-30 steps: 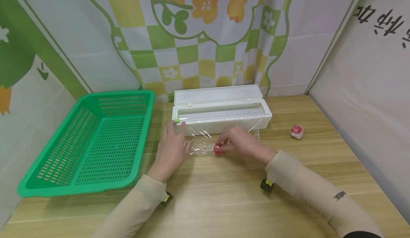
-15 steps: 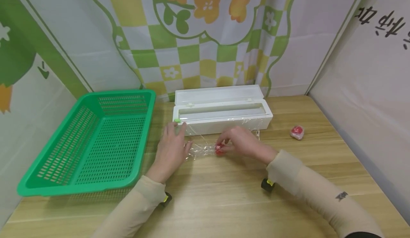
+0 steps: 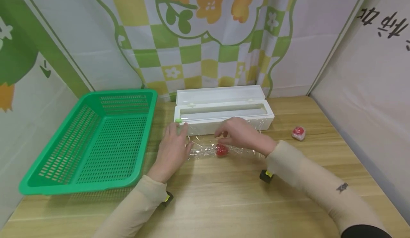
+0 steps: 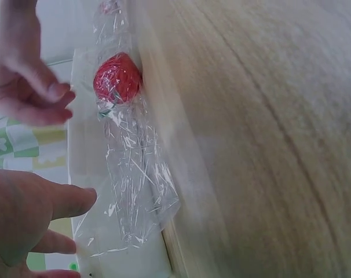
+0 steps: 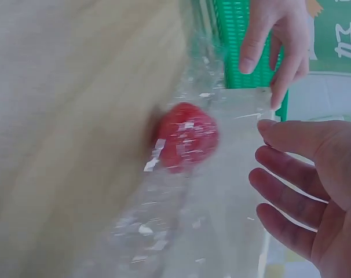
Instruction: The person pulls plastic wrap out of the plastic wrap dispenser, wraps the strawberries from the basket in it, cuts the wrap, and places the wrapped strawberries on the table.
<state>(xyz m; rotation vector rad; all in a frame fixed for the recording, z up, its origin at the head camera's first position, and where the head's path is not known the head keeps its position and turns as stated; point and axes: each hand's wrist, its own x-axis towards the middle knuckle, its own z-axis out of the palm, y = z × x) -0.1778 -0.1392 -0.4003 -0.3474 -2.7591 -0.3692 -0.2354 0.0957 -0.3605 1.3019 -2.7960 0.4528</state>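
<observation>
A red strawberry (image 3: 221, 150) lies under clear cling film (image 4: 129, 174) on the table, in front of a white film dispenser box (image 3: 205, 128) with its lid up. The film runs from the box over the front and is bunched around the fruit. My right hand (image 3: 240, 134) hovers just behind and above the strawberry, fingers loosely bent and apart from it in the right wrist view. My left hand (image 3: 171, 150) is at the box's left front corner, fingers extended near a small green piece (image 3: 178, 120); whether they touch the box is unclear.
A green slotted basket (image 3: 146, 138) stands to the left. Another red piece wrapped in film (image 3: 299, 133) lies right of the box. Behind the box hangs a checkered curtain (image 3: 189, 54). The wooden table (image 3: 224, 202) stretches toward me.
My right hand has let go of the strawberry and lifted slightly away from it toward the box. The strawberry now shows fully under the film. My left hand stays nearly still.
</observation>
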